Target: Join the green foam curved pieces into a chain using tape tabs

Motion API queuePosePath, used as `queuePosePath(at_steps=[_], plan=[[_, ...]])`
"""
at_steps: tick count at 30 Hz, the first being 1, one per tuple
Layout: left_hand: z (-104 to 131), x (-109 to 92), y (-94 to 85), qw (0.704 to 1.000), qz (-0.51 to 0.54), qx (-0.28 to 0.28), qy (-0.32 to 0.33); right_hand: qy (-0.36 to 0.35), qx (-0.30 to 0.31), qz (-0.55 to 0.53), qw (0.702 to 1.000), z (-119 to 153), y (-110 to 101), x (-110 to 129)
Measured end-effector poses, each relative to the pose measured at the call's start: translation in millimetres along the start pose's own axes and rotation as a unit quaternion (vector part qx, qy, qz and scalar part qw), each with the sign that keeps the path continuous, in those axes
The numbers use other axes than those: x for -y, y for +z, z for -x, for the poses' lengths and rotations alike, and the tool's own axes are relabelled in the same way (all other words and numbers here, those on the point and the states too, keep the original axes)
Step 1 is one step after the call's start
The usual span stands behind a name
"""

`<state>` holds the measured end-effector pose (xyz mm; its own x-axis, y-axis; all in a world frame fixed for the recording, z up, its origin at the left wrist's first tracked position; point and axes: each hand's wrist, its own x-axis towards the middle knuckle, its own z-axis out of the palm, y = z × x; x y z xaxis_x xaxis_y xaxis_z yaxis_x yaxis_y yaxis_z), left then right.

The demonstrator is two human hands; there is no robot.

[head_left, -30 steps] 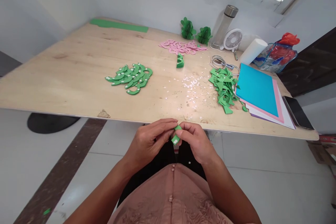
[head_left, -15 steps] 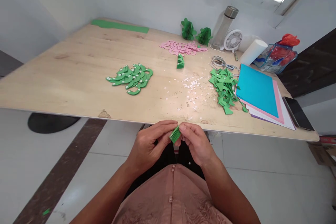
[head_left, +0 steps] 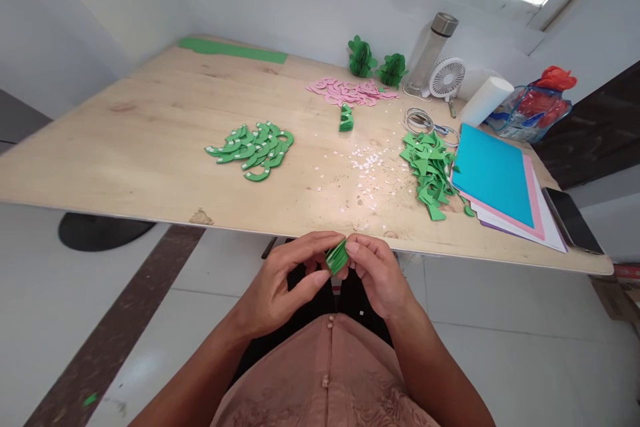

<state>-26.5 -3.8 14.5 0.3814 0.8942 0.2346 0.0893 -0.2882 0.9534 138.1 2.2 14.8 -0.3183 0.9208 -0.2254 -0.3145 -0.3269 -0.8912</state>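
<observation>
Item one: a layered green paper stack [head_left: 337, 257], small, its edges fanned in thin lines, held just off the near edge of the wooden table [head_left: 155, 167], above the person's lap.

Left hand [head_left: 280, 280]: curled loosely about the stack, fingers along its far side, thumb extended by its lower end; whether the thumb pressed it could not be told.

Right hand [head_left: 375, 273]: closed, thumb and fingers pinching the stack's right end.

On the table, left of centre: one overlapping heap of curved green pieces [head_left: 257, 147] with small white patches. Centre: one short green stack [head_left: 346, 119], just in front of a pile of pink paper cutouts [head_left: 350, 90]; nearer, scattered white scraps [head_left: 367, 163]. Right: one heap of green offcuts [head_left: 427, 170], beside blue sheet [head_left: 493, 173], which lay over pink and white sheets; a dark phone [head_left: 573, 220] beyond these.

At the back: one green paper strip [head_left: 233, 50], two green folded paper ornaments [head_left: 361, 59], a clear bottle [head_left: 430, 57], and a white fan [head_left: 447, 78].
</observation>
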Motion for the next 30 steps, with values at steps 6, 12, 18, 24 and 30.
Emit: queuePosePath(at_steps=[6,12,18,24,30], plan=[[0.6,4.8,-0.1,1.0,-0.016,-0.025,0.003,0.005,0.001,0.01,1.0,0.7,-0.7,0.3],[2.9,8.3,-1.3,1.0,-0.014,-0.022,0.004,0.009,0.01,-0.002,1.0,0.1,-1.8,-1.9],[3.9,7.8,-1.2,0.999,-0.04,-0.024,0.026,0.014,0.011,-0.01,1.0,0.2,-2.0,-2.9],[3.7,8.7,-0.7,0.998,-0.058,-0.018,0.034,0.007,0.007,-0.019,1.0,1.9,-0.4,-2.8],[3.7,7.8,-0.6,0.998,-0.053,-0.024,0.033,0.016,0.008,-0.013,1.0,3.3,-0.1,-2.2]])
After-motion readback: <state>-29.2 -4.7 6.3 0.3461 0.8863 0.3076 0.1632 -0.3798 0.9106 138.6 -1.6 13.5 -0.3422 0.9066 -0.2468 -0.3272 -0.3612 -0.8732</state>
